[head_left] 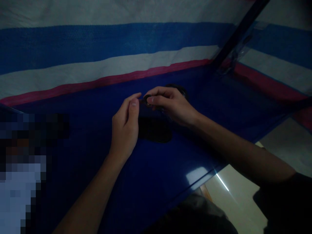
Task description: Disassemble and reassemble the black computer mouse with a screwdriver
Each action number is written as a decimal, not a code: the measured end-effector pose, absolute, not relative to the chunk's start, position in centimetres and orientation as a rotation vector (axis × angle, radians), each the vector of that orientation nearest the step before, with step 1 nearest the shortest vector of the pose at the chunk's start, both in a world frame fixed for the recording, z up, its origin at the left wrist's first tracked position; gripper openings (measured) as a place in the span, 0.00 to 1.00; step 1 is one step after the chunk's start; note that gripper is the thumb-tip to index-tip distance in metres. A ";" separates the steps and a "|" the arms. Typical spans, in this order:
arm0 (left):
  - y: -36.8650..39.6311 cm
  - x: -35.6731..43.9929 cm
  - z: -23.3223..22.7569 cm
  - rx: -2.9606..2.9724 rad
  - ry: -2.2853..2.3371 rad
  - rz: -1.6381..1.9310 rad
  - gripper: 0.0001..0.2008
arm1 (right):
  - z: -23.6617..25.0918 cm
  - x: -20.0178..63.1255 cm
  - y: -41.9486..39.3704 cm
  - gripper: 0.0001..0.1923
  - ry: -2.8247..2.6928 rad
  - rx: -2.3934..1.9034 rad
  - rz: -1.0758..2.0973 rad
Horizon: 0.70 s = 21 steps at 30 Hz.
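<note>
In the middle of the head view, my right hand [174, 105] pinches a small dark round thing [146, 97] between thumb and forefinger. A thin part reaches from it toward my left hand [126, 118], whose thumb is drawn in near its fingers. What the left fingers grip there is too dim and small to make out. Below both hands lies a flat black oblong thing [157, 130], partly hidden by my left hand. Another dark object with a curved edge [180, 89] sits behind my right hand, mostly covered by it.
The hands are over a dark blue glossy table [151, 175]. Striped sheeting [109, 42] hangs along the back and right. A dark slanted pole [239, 34] stands at the back right. A blurred-out person [21, 191] is at the left. Pale floor tiles [240, 185] show at lower right.
</note>
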<state>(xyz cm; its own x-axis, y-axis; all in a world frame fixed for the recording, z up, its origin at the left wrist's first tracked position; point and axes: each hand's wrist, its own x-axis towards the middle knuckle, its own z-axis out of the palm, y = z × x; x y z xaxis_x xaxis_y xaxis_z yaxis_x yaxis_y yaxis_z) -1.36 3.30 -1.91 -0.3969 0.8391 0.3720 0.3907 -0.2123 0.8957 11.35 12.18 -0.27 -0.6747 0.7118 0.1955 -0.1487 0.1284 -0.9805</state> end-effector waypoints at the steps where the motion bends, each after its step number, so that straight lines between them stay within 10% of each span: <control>1: 3.2 -1.1 -1.7 1.507 1.640 1.643 0.14 | -0.2 11.4 12.3 0.06 -1.667 -0.549 1.689; 21: 3.2 -1.1 -1.6 1.751 1.555 1.653 0.12 | 0.2 11.8 13.2 0.02 -1.539 -0.517 2.041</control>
